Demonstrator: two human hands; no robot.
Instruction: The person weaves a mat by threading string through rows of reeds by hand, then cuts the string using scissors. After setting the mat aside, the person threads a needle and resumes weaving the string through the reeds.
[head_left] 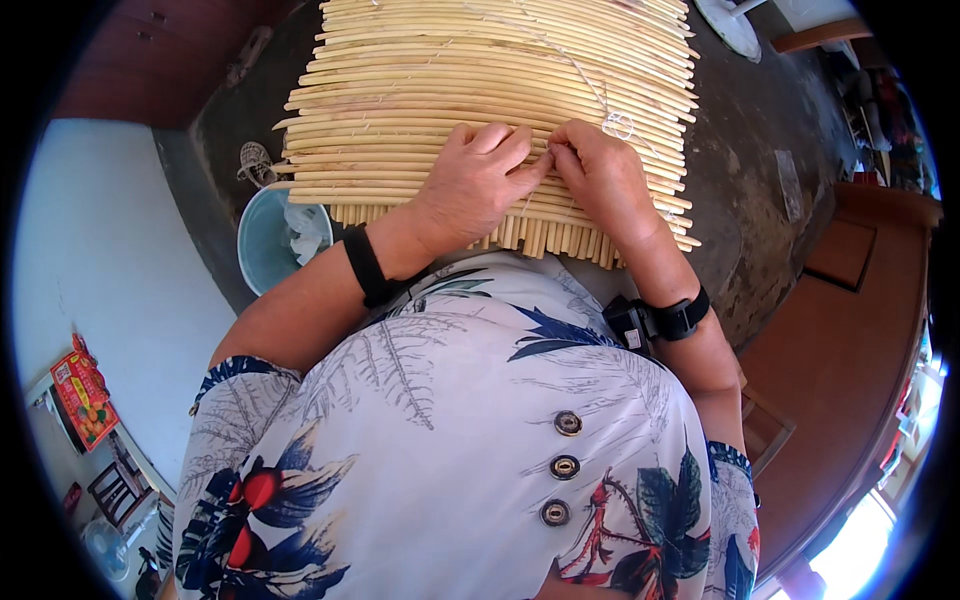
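A mat of pale yellow stalks (400, 110), laid side by side and bound with thin white string (578, 70), spreads out in front of me. My left hand (478, 188) rests over the near part of the mat, fingers curled and thumb and fingertip pinched. Right beside it, my right hand (608, 185) is also closed in a pinch, its fingertips meeting those of the left. Fine white string runs between the stalks around the fingertips; the exact spot gripped is mostly hidden. A loose loop of string lies just beyond my right hand. Cut stalk ends show below the near edge.
Left of the mat stands a light blue bucket (268, 245) with white plastic in it, and a shoe (256, 163) lies behind it. A brown wooden cabinet (840, 320) is on the right. At the far right is a white round base (730, 28).
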